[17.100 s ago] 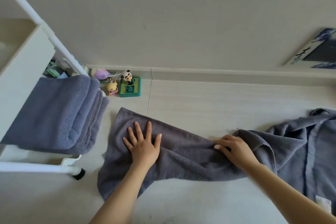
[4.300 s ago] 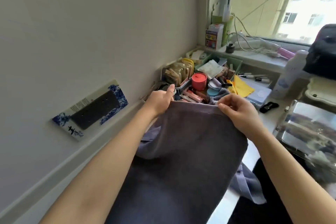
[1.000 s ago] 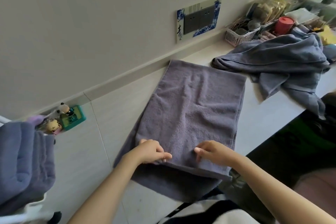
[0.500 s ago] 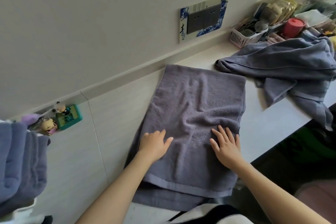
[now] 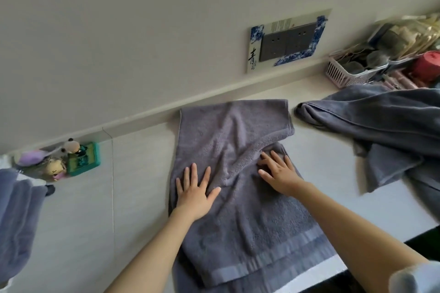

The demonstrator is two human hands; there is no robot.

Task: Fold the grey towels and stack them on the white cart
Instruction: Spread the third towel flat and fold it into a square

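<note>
A grey towel (image 5: 228, 140), folded double, lies on the white counter (image 5: 133, 197) with its near end hanging over the front edge. My left hand (image 5: 194, 189) presses flat on its left half, fingers spread. My right hand (image 5: 277, 172) lies flat on its right half, fingers straight and pushing into a diagonal wrinkle. A crumpled heap of grey towels (image 5: 385, 131) sits to the right. Folded grey towels (image 5: 16, 219) show at the far left edge; the cart beneath them is almost out of view.
Small toy figures (image 5: 69, 158) stand against the wall at the left. A socket plate with a blue-patterned frame (image 5: 289, 40) is on the wall. A pink basket (image 5: 345, 71) and a red tub (image 5: 427, 65) crowd the far right corner.
Both hands have slid forward along the towel, away from me, smoothing it. A diagonal ridge has bunched up in front of my right hand. The view has shifted a little.
</note>
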